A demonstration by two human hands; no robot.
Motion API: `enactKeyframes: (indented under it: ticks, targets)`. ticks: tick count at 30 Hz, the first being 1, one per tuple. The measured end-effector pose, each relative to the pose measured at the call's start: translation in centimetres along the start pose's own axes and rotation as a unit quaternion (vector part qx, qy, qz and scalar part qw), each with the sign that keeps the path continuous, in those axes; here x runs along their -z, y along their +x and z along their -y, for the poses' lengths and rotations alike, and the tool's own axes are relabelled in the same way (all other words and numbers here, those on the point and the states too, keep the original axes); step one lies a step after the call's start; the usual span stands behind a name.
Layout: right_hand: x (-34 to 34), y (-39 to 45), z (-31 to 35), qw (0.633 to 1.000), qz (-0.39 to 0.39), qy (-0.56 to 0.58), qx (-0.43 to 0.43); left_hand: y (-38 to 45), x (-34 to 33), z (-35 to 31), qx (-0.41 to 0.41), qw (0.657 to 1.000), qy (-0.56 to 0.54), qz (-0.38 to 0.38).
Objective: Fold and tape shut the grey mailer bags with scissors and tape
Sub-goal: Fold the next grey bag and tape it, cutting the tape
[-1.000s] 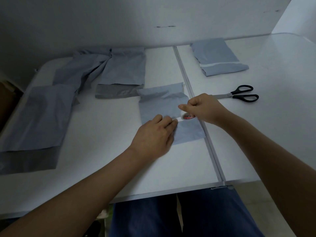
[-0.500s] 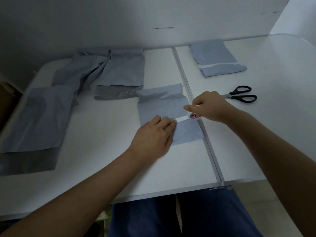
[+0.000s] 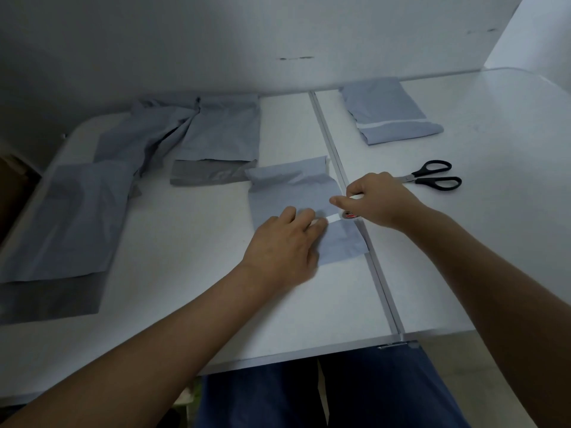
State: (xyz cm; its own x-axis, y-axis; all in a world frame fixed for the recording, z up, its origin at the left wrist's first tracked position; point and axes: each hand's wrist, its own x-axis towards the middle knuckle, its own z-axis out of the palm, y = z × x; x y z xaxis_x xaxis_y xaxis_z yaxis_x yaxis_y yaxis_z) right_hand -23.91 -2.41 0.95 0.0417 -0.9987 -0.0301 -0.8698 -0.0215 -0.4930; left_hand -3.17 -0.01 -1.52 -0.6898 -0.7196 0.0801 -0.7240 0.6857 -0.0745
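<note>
1. Folded grey mailer bag [image 3: 296, 196] lies mid-bench [image 3: 185, 273].
2. Left hand [image 3: 282, 245], fingers flat, presses the bag and the tape strip [image 3: 333, 218].
3. Right hand [image 3: 378, 199], at 3 o'clock of the bag, grips the tape roll [image 3: 349, 214].
4. Scissors [image 3: 432, 177] lie at 2 o'clock; spare bags [image 3: 222, 131] at 10 o'clock.

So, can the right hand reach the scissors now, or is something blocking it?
Probably yes: the scissors lie just beyond the right hand with nothing between, but it grips the tape roll.
</note>
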Motion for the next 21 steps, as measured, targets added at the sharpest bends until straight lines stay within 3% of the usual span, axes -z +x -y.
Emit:
enactKeyframes:
  ticks: [8, 13, 21]
  targets:
    - [-1.4, -0.6, 2.2, 1.000, 0.014, 0.005, -0.015, -1.9, -0.4, 2.5, -0.018, 0.999, 0.028, -0.003]
    - [-1.1, -1.0, 2.0, 0.998, 0.043, 0.023, -0.024, -1.2, 0.2, 1.8, -0.006, 0.999, -0.049, -0.012]
    - [-1.6, -1.1, 1.3, 0.993, 0.006, 0.115, -0.023, -0.8, -1.7, 1.0, -0.017, 0.993, -0.011, -0.114]
